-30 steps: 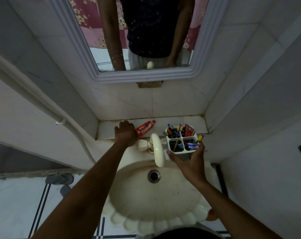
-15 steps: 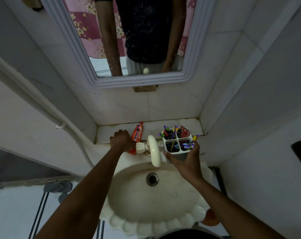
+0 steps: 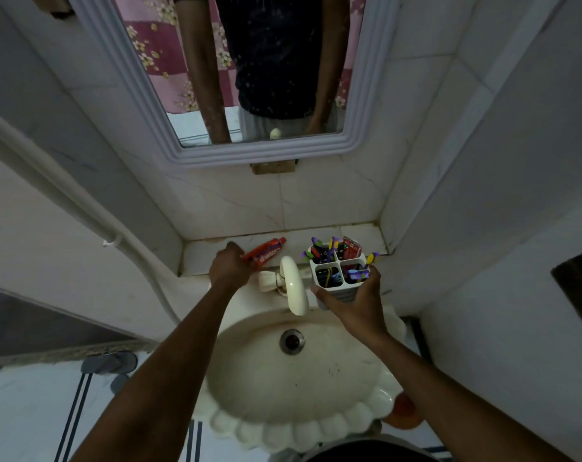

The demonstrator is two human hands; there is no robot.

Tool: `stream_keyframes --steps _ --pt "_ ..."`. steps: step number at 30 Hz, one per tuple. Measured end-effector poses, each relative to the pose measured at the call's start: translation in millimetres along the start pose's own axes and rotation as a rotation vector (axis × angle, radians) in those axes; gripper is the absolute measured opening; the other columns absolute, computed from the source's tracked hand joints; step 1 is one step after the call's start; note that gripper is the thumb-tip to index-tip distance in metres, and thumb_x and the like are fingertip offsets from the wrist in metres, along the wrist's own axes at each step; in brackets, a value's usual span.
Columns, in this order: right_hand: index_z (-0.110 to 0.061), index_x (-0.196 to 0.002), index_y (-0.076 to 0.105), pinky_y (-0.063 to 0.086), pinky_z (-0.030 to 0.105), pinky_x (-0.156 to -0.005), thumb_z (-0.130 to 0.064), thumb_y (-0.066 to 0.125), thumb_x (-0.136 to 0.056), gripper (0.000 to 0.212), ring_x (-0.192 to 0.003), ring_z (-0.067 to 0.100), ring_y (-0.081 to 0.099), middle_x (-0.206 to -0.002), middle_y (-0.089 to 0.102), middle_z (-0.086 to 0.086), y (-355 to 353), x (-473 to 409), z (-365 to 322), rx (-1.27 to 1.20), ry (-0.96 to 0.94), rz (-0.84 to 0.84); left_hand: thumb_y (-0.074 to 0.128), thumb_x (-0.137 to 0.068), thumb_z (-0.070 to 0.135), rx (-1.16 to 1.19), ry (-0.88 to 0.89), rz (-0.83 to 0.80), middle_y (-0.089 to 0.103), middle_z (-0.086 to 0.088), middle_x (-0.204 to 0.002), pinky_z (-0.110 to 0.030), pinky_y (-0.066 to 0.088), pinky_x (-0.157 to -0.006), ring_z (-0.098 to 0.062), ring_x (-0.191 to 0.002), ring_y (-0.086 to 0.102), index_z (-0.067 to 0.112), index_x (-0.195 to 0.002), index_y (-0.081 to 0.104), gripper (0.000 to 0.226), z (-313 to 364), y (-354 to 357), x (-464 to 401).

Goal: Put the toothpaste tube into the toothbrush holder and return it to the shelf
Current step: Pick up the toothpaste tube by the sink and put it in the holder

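I have the left hand (image 3: 227,266) at the shelf (image 3: 366,236) behind the sink (image 3: 299,425), its fingers closed around the lower end of the red toothpaste tube (image 3: 264,253). The tube angles up and to the right, cap end over the shelf, just left of the cream tap (image 3: 294,285). My right hand (image 3: 358,300) cups the white toothbrush holder (image 3: 338,271) from the near side, fingers wrapped around its wall. The holder has four compartments filled with coloured brushes and sits right of the tap, apart from the tube.
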State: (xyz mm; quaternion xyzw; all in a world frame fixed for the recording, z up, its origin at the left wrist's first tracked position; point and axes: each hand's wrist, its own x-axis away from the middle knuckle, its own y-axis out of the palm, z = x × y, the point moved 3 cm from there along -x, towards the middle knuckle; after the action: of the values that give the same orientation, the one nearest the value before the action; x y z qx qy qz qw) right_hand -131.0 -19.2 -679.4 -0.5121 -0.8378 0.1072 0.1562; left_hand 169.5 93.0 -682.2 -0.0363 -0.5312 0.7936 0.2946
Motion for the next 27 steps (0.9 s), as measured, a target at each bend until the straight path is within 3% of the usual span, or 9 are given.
stream_keyframes --steps 4,9,13,15,17,20,23,27 --pt "-0.027 -0.158 0.032 0.058 0.026 -0.104 -0.067 0.104 -0.056 0.131 -0.129 0.008 0.064 -0.147 0.055 -0.009 0 -2 0 -0.002 -0.007 0.001 0.068 -0.099 0.022 0.252 0.247 0.299 0.079 -0.006 -0.102 -0.041 0.065 -0.076 -0.024 -0.087 0.076 0.016 -0.112 0.07 0.015 37 -49 24" --pt "-0.021 -0.156 0.033 0.054 0.006 -0.088 -0.054 0.107 -0.06 0.126 -0.126 0.003 0.063 -0.146 0.054 -0.004 1 -3 -1 -0.046 0.005 -0.026 0.069 -0.101 0.012 0.413 0.57 0.5 0.079 -0.001 -0.101 -0.005 0.05 -0.077 -0.009 -0.086 0.071 0.006 -0.114 0.077 0.016 90 -106 68" --pt "-0.026 -0.151 0.033 0.063 0.022 -0.093 -0.053 0.11 -0.054 0.127 -0.127 0.006 0.067 -0.144 0.059 -0.009 0 -5 -5 -0.095 0.023 -0.027 0.068 -0.104 0.015 0.492 0.757 0.422 0.075 0.007 -0.101 -0.012 0.057 -0.077 0.0 -0.088 0.072 0.007 -0.117 0.075 0.017 127 -118 102" --pt "-0.023 -0.152 0.033 0.063 0.018 -0.084 -0.041 0.112 -0.055 0.126 -0.122 0.002 0.068 -0.142 0.061 -0.009 -1 -6 -6 -0.112 0.026 -0.04 0.068 -0.105 0.017 0.465 0.816 0.349 0.075 0.009 -0.1 -0.017 0.061 -0.075 0.007 -0.088 0.072 0.011 -0.119 0.075 0.017 140 -111 114" --pt "-0.019 -0.154 0.033 0.06 0.013 -0.08 -0.039 0.112 -0.055 0.128 -0.121 0.001 0.068 -0.141 0.062 -0.008 0 -7 -7 -0.111 0.022 -0.047 0.066 -0.105 0.023 0.385 0.848 0.296 0.079 0.008 -0.1 -0.026 0.064 -0.074 0.001 -0.086 0.074 0.016 -0.12 0.076 0.019 148 -100 122" --pt "-0.022 -0.156 0.03 0.061 0.014 -0.086 -0.052 0.111 -0.052 0.135 -0.127 0.007 0.067 -0.146 0.059 -0.006 0 -6 -6 -0.089 0.013 -0.042 0.059 -0.104 0.034 0.208 0.879 0.189 0.081 0.008 -0.101 -0.037 0.063 -0.073 -0.01 -0.084 0.075 0.025 -0.119 0.075 0.023 152 -78 125" --pt "-0.025 -0.158 0.028 0.063 0.026 -0.097 -0.06 0.109 -0.05 0.139 -0.129 0.01 0.066 -0.148 0.058 -0.007 -1 -6 -7 -0.079 0.003 -0.043 0.059 -0.102 0.035 0.029 0.875 0.108 0.08 0.009 -0.104 -0.04 0.061 -0.075 -0.014 -0.089 0.073 0.029 -0.116 0.076 0.023 150 -56 124" --pt "-0.033 -0.151 0.03 0.065 0.04 -0.101 -0.067 0.108 -0.047 0.134 -0.128 0.009 0.068 -0.145 0.062 -0.011 -1 -4 -5 -0.06 -0.011 -0.039 0.058 -0.102 0.036 0.037 0.803 0.119 0.08 0.005 -0.112 -0.039 0.061 -0.081 -0.017 -0.097 0.075 0.023 -0.12 0.076 0.029 142 -44 123"
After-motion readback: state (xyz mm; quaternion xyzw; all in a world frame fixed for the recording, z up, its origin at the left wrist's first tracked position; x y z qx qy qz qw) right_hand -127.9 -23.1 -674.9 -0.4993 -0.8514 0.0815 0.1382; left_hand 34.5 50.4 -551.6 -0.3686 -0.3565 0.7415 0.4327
